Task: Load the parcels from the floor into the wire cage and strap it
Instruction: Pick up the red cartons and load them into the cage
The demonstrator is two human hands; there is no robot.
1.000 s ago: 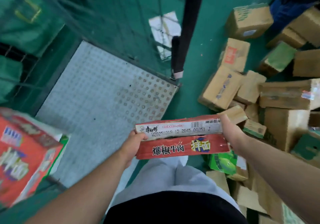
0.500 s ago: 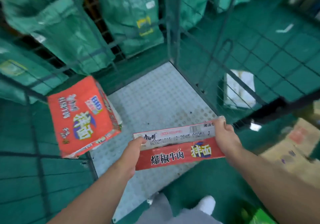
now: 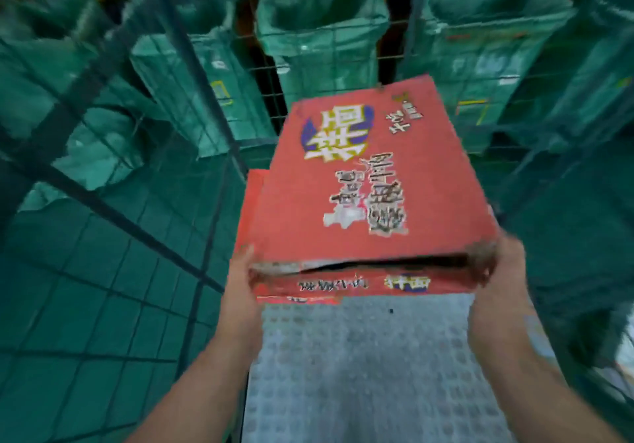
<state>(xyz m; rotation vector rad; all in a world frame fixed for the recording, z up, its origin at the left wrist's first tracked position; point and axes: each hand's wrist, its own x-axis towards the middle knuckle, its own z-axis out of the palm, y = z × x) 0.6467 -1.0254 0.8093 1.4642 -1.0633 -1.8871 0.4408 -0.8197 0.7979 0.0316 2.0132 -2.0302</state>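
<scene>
A flat red noodle carton (image 3: 370, 181) with white and yellow lettering is held out inside the green wire cage (image 3: 192, 92), tilted with its far end raised. My left hand (image 3: 242, 271) grips its near left corner and my right hand (image 3: 504, 264) grips its near right corner. Under its left edge shows a strip of a second red carton (image 3: 248, 202); how that one rests is hidden. The cage's perforated grey metal floor (image 3: 370, 367) lies below my forearms.
Green mesh walls stand close on the left (image 3: 103, 271) and right (image 3: 566, 236) of the cage. Behind the back wall hang several green sacks (image 3: 319, 48) in a row. The picture is blurred by motion.
The view has swung from the floor parcels to the inside of the cage. The red carton has gone forward and tipped so its broad face shows, above the other red carton.
</scene>
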